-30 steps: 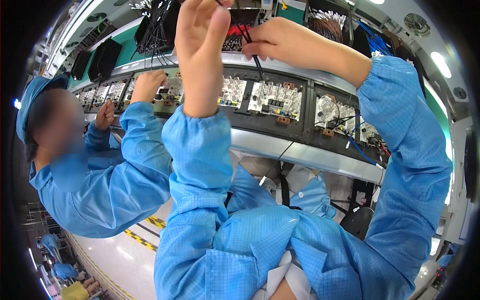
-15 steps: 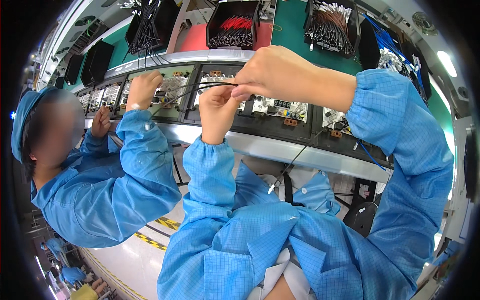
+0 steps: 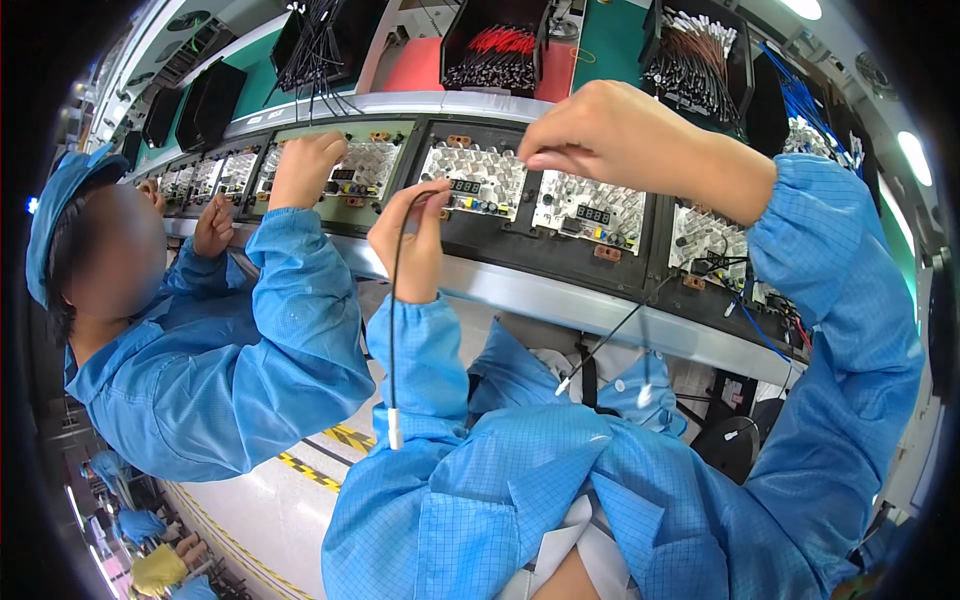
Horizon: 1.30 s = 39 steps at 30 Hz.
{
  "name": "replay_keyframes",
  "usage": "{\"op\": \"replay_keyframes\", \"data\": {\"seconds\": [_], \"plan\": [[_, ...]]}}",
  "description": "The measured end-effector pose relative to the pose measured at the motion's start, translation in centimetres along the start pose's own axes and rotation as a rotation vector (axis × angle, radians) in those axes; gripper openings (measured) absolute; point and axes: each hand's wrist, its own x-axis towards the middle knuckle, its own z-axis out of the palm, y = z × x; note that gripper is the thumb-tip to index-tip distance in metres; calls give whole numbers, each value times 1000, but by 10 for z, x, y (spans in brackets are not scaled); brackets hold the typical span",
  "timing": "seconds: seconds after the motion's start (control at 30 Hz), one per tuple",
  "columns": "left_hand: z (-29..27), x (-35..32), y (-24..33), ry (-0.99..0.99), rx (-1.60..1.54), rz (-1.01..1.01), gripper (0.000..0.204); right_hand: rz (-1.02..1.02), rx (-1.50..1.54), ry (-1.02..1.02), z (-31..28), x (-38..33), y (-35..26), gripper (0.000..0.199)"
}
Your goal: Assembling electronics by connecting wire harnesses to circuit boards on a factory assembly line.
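My left hand (image 3: 408,240) is closed in a pinch on a black cable (image 3: 396,310). The cable loops over the fingers and hangs in front of my sleeve, with a white connector (image 3: 395,430) at its lower end. Above the boards, my right hand (image 3: 590,135) has its thumb and fingertips pressed together. Whatever they hold, if anything, cannot be made out. Beneath and between my hands lie a circuit board (image 3: 475,180) and a second circuit board (image 3: 592,212), both white with a dark digit display.
Behind the line stand a bin of red-and-black cables (image 3: 495,60) and a bin of brown-and-black cables (image 3: 695,65). A cable with a white tip (image 3: 563,385) hangs over the metal rail (image 3: 560,295). At left, a co-worker's hand (image 3: 308,170) is over another board.
My hands, together on black cables before, have moved apart. One cable now dangles from my left hand. The boards appear shifted right and lower in view.
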Motion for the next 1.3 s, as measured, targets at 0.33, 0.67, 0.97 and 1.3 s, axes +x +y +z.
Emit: {"op": "replay_keyframes", "data": {"seconds": [0.33,0.67,0.97,1.3], "plan": [[-32,11,-27,-99,309,53,11,-13,-15,-405,15,-4,7,25],[-29,14,-31,-87,374,136,16,-32,-37,-386,24,-7,10,20],[-30,16,-33,-143,343,102,12,-69,-79,-450,27,-4,9,25],[-30,18,-31,-135,379,80,13,-86,-54,-522,26,-7,14,25]]}}
